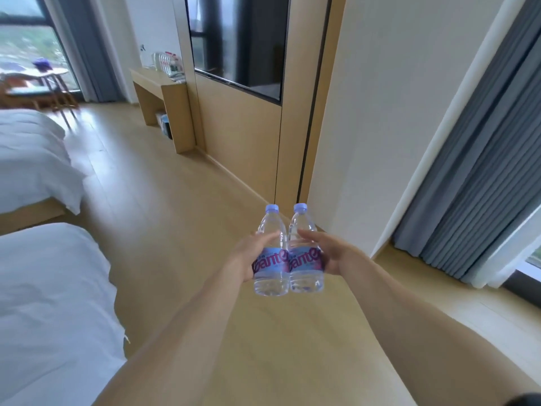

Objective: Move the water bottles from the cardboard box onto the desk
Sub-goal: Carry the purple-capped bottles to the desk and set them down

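Observation:
Two clear water bottles with blue caps and blue-and-pink labels are held upright, side by side and touching, above the wooden floor. My left hand (248,254) grips the left bottle (271,259) around its label. My right hand (328,253) grips the right bottle (306,256) the same way. The wooden desk (152,83) stands far ahead against the wall, with several bottles (168,61) and a white kettle (156,60) on its top. The cardboard box is out of view.
Two beds with white covers (44,288) line the left side. A wall panel with a dark screen (237,42) runs along the right of the aisle. Grey curtains (480,177) hang at the right. A small round table (46,74) stands by the far window.

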Tool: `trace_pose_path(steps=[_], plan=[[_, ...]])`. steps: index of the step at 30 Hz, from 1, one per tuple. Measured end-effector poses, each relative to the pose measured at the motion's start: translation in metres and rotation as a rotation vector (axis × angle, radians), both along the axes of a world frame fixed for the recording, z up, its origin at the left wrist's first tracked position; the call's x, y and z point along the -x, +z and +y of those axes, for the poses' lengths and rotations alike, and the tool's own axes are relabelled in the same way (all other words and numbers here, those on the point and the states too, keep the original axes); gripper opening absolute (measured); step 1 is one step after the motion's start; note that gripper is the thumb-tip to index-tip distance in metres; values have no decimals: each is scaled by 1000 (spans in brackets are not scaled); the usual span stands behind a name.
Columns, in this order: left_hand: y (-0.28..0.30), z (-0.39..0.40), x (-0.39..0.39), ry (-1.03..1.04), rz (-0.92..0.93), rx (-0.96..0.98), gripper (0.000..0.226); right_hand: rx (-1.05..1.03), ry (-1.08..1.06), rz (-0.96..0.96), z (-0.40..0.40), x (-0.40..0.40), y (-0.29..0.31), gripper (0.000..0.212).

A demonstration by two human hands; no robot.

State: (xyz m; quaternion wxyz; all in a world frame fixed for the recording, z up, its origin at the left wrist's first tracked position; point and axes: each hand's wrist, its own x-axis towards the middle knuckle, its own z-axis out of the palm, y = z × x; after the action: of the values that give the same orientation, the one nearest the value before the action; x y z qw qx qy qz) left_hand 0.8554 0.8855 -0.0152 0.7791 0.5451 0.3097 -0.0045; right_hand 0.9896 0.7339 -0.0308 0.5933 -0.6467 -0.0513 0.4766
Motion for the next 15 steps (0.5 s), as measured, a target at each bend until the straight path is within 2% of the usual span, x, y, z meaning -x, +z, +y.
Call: trace_pose_path(steps=[3, 9, 15], plan=[[-2, 40, -14, 78, -2, -5, 38, -5, 24, 29, 47, -24, 0, 42], [-9, 124, -39, 191, 9, -28, 36, -26, 144, 75, 137, -57, -3, 69], [-14, 214, -83, 304, 38, -71, 38, -47, 265, 125, 235, -108, -14, 57]])
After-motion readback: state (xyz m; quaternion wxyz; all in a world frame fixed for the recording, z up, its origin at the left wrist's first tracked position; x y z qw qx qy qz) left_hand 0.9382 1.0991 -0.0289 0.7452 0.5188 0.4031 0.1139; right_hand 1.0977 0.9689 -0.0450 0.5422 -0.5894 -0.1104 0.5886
